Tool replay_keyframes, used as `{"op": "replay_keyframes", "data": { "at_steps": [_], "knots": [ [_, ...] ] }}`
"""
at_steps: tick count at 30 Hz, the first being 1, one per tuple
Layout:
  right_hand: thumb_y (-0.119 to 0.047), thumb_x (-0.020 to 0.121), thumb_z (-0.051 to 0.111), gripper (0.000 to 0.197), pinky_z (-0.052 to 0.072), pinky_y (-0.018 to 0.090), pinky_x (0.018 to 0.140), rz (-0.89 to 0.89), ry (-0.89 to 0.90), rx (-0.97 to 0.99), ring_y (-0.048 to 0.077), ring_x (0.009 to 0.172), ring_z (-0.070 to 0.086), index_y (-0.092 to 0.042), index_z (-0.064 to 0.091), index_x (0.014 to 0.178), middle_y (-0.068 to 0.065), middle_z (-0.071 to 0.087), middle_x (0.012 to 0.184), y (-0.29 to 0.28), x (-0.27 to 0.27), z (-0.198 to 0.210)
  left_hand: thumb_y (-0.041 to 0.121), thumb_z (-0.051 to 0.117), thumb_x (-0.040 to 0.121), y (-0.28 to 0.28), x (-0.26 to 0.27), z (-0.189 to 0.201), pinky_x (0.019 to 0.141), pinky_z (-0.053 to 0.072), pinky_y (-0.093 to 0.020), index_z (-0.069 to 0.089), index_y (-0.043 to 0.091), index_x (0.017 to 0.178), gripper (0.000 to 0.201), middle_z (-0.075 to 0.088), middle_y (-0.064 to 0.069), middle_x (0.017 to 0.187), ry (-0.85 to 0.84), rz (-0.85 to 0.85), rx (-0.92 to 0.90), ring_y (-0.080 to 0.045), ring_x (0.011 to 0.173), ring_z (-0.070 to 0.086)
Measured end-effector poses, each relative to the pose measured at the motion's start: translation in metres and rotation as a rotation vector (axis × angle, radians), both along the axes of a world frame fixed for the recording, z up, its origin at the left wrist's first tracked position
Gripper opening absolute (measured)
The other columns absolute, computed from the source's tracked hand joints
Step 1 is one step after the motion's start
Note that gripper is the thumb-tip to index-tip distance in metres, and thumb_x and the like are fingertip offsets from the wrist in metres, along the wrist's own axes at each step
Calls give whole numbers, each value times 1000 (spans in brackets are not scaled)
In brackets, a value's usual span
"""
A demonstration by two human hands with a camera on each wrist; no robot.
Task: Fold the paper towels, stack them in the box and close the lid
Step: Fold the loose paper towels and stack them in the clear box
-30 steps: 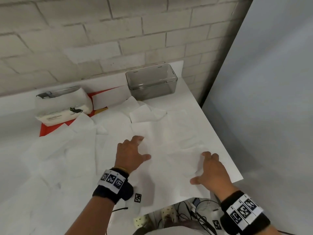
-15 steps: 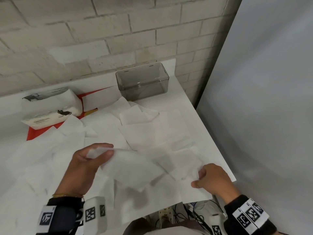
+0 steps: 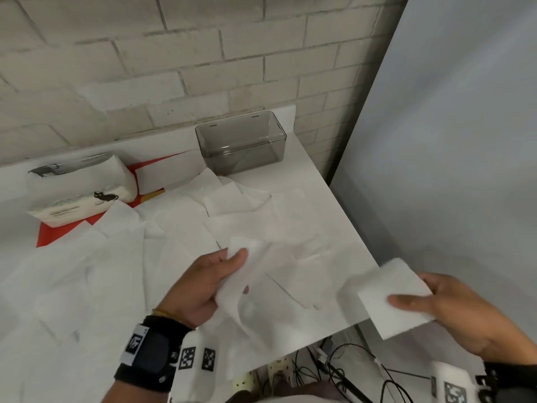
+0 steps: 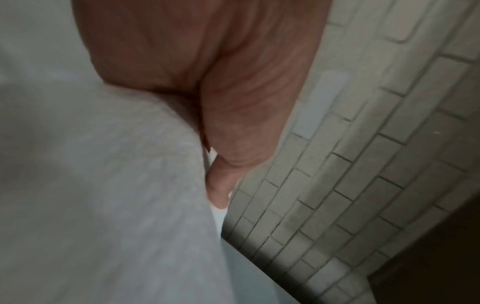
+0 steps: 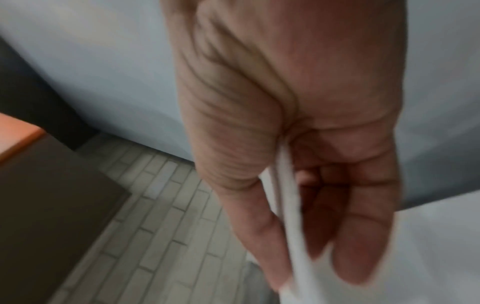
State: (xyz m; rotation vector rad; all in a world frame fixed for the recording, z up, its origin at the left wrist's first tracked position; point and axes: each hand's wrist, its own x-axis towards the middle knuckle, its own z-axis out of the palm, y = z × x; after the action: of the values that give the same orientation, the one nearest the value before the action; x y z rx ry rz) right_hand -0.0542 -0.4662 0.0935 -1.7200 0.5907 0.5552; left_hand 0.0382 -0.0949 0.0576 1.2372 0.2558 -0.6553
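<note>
- White surface (image 3: 328,205) is carrying loose towels (image 3: 122,257) before the box (image 3: 241,146).
- Left hand (image 3: 200,286) is pinching an unfolded towel (image 3: 250,286).
- Right hand (image 3: 453,312), nearer the box, is gripping a folded towel (image 3: 392,298), long axis pointing boxward.

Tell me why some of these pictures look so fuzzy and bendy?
Head view: mostly sharp, but the wide lens curves the white brick wall, and the left hand gripping a white paper towel is slightly smeared. Left wrist view: dim, the towel a soft grey blur. Right wrist view: the right hand, pinching a folded white paper towel, is smeared and the bricks streaky.
</note>
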Motion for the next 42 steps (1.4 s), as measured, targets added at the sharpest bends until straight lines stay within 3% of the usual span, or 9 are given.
{"op": "replay_keyframes", "data": {
  "at_steps": [5, 7, 9, 17, 20, 22, 33, 37, 42],
  "knots": [
    [-2, 76, 84, 53, 62, 28, 84, 0, -311, 60, 20, 104, 77, -21, 69, 124, 1, 79, 114, 59, 14, 19, 36, 58, 102, -24, 7, -10, 84, 63, -37, 77, 7, 120, 39, 73, -21, 126, 186, -89, -177, -27, 113, 70],
    [-6, 81, 85, 54, 60, 30, 92, 158, -354, 42, 13, 110, 74, -27, 67, 128, -8, 77, 119, 86, 23, 14, 41, 55, 105, -32, 9, -17, 115, 46, -51, 68, 5, 135, 49, 53, -25, 151, 196, -114, -239, -36, 137, 54],
    [-8, 86, 84, 55, 56, 27, 100, 301, -376, 39, 6, 118, 70, -28, 64, 133, -14, 74, 125, 111, 29, 3, 46, 53, 105, -38, 9, -24, 123, 35, -55, 55, 5, 149, 60, 47, -23, 157, 181, -128, -276, -39, 146, 46],
    [-55, 68, 91, 67, 56, 37, 98, 496, -236, -295, 5, 106, 65, -43, 65, 129, -16, 69, 120, 121, 31, -51, 48, 62, 101, -2, 8, -48, 119, 41, -54, 59, 10, 145, 58, 57, -21, 150, 83, 154, -139, -32, 136, 59],
    [-70, 74, 78, 93, 44, 34, 108, 357, -165, -697, 20, 131, 49, -31, 44, 150, -3, 52, 141, 111, 38, -71, 39, 58, 104, 18, 2, -42, 86, 63, -36, 63, 5, 131, 44, 68, -20, 134, -53, 205, 26, -18, 101, 77],
    [-69, 78, 75, 100, 39, 38, 113, 303, -108, -795, 27, 138, 41, -23, 33, 156, 5, 45, 148, 110, 44, -84, 30, 55, 106, 31, -5, -33, 73, 63, -27, 65, 5, 131, 37, 75, -13, 125, -97, 183, 39, -17, 101, 78],
    [-70, 62, 84, 83, 49, 36, 95, 278, 126, -836, 28, 123, 53, -19, 60, 122, 6, 58, 125, 112, 63, -103, 23, 65, 99, 74, -26, -21, 92, 60, -49, 77, 19, 113, 18, 80, -10, 112, -228, 82, 242, -35, 106, 75],
    [-44, 68, 93, 50, 50, 26, 71, 197, 112, -669, 16, 91, 61, -18, 62, 97, -1, 64, 105, 106, 66, -101, 22, 68, 96, 70, -28, -25, 95, 60, -53, 74, 31, 120, 25, 78, -6, 115, -236, 86, 231, -35, 107, 74],
    [2, 72, 91, 61, 61, 27, 59, -227, 57, -154, 26, 94, 69, -8, 56, 121, 14, 60, 121, 100, 55, -92, 29, 75, 84, 64, -29, -24, 80, 65, -33, 66, 35, 134, 51, 78, 4, 121, -185, 122, 134, -23, 107, 76]
  ]
}}
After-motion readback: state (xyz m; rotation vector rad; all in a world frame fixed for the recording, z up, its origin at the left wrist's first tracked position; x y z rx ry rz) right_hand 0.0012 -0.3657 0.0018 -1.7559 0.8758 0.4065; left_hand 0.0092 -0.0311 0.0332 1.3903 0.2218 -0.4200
